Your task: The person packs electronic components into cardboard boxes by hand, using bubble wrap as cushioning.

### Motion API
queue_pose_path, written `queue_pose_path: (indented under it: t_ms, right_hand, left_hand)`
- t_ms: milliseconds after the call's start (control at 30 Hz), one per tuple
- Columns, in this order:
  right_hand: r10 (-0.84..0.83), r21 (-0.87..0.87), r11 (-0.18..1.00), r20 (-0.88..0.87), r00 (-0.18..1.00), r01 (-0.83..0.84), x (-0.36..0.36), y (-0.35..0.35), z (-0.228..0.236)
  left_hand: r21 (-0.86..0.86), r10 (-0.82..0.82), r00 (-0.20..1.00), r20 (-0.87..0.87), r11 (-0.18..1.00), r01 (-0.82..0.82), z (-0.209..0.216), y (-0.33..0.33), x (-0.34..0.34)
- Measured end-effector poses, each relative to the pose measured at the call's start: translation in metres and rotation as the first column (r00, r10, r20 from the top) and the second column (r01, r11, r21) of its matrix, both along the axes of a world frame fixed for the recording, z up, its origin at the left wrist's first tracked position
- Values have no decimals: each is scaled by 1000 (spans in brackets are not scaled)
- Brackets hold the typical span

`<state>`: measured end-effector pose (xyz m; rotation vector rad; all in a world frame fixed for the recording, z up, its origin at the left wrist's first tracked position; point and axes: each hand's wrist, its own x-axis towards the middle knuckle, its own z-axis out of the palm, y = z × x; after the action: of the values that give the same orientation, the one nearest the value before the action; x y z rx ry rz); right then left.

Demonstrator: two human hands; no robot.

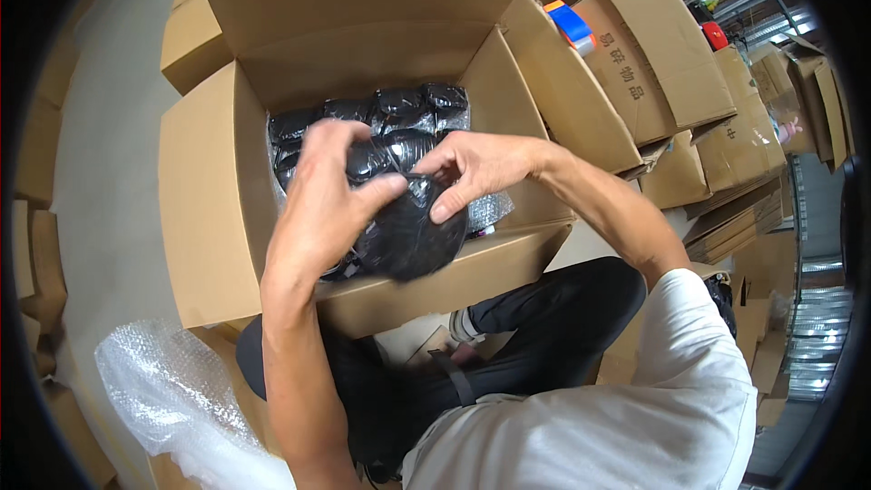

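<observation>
A round, glossy black bundle (413,234) is held up at the front of a large opened cardboard box (204,218). My right hand (476,168) pinches its upper right edge between thumb and fingers. On the upper left edge rests the thumb of my left hand (318,186), while its slightly blurred fingers curve apart from the thumb above the packed goods. Several similar black, shiny bundles (399,102) sit in rows inside the box, lined with bubble wrap (491,209). My hands and the held bundle hide part of the contents.
Loose bubble wrap (168,386) lies at the lower left. Another open carton (649,54) stands at the right, with a blue and orange tape dispenser (572,27) on its edge. Flattened cardboard (739,231) is stacked beyond. My bent leg (562,308) is close to the box front.
</observation>
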<state>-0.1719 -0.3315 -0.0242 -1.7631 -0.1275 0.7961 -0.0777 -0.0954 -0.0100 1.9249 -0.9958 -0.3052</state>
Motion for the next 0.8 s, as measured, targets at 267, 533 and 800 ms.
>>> queue_pose_path:
  t_ms: [267,533,800]
  right_hand:
    - [-277,175,828,-699,659,533,-71,-108,-199]
    - [-223,295,646,-809,544,704,-68,-55,-212]
    - [-615,-143,754,-495,613,641,-88,-54,-261]
  left_hand:
    - [-69,186,982,-33,980,-188,0,-10,6]
    - [13,254,965,60,967,-255,-3,13,9]
    - [341,-88,989,120,939,43,-39,-23,-14]
